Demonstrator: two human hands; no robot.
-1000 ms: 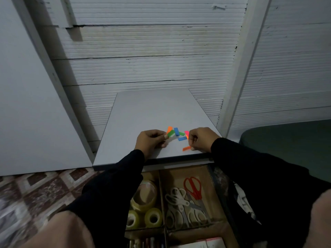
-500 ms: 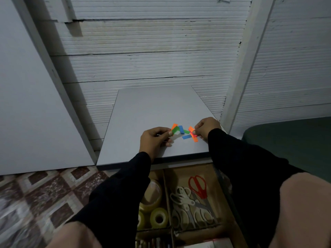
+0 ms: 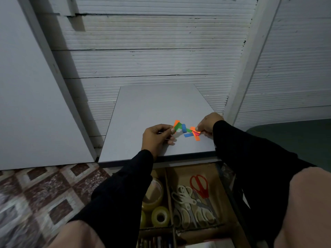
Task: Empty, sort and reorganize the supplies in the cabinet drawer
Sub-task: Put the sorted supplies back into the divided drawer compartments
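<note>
Several small coloured sticky tabs (image 3: 187,130), orange, green, blue and pink, lie tangled on the grey cabinet top (image 3: 157,104). My left hand (image 3: 157,137) pinches the green and orange tabs at the left end of the cluster. At the right end, my right hand (image 3: 208,124) pinches the orange and pink tabs. Below the cabinet top the drawer (image 3: 180,170) stands open, split into compartments by cardboard dividers.
In the drawer, clear tape rolls (image 3: 160,213) fill the left compartment. Several white-handled scissors (image 3: 186,201) and red-handled scissors (image 3: 199,183) lie in the right one. A white panel (image 3: 26,104) leans at the left over patterned floor tiles (image 3: 44,190). A dark green surface (image 3: 295,136) sits at the right.
My right hand has moved up and away from the front edge, carrying the orange tab to the right end of the cluster. My left hand keeps its pinch on the left end.
</note>
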